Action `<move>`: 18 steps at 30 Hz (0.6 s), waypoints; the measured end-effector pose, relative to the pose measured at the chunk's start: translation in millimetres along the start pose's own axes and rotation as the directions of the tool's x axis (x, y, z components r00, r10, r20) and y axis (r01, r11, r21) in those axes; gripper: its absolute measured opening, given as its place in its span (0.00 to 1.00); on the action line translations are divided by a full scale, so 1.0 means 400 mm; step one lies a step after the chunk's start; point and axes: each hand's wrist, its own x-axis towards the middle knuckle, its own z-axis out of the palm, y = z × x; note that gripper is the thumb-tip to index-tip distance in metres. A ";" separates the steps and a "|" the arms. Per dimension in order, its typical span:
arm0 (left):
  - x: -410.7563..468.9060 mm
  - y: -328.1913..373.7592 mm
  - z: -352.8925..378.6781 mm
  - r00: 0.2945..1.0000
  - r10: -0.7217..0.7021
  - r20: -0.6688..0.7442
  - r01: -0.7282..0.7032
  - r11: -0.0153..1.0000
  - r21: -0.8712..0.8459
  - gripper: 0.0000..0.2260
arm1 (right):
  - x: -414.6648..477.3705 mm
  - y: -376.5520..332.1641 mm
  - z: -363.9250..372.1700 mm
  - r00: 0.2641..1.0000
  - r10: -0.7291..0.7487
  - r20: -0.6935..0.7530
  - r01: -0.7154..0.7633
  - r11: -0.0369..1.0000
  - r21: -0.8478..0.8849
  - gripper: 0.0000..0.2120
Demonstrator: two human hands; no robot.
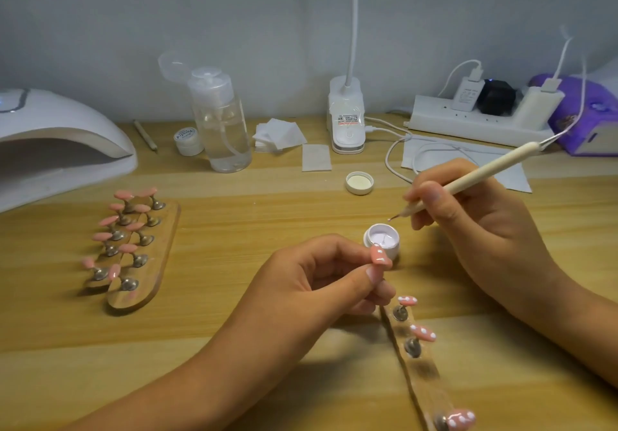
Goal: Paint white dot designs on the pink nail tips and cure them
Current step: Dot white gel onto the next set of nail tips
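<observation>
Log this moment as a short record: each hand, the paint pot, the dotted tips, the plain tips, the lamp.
left hand: pinches a pink nail tip bearing white marks, in front of the pot
right hand: grips the dotting pen, point just above the pot
paint pot: open, white paint inside; lid lies apart, behind it
dotted tips: three on the near strip
plain tips: on the wooden boards, left
lamp: far left

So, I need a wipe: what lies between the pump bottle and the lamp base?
A stack of white wipes, one loose wipe just nearer; head view.
</observation>
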 end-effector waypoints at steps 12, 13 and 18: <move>-0.002 0.007 0.002 1.000 0.001 0.006 -0.001 0.999 -0.036 0.07 | -0.007 -0.049 0.022 0.958 0.270 0.101 -0.269 0.709 0.652 0.12; -0.001 0.007 0.002 1.000 0.003 0.004 -0.003 0.999 -0.034 0.07 | -0.008 -0.052 0.025 0.954 0.275 0.116 -0.283 0.710 0.645 0.12; -0.001 0.006 0.004 1.000 0.008 0.003 -0.008 1.000 -0.010 0.07 | -0.009 -0.056 0.029 0.939 0.320 0.125 -0.325 0.709 0.627 0.13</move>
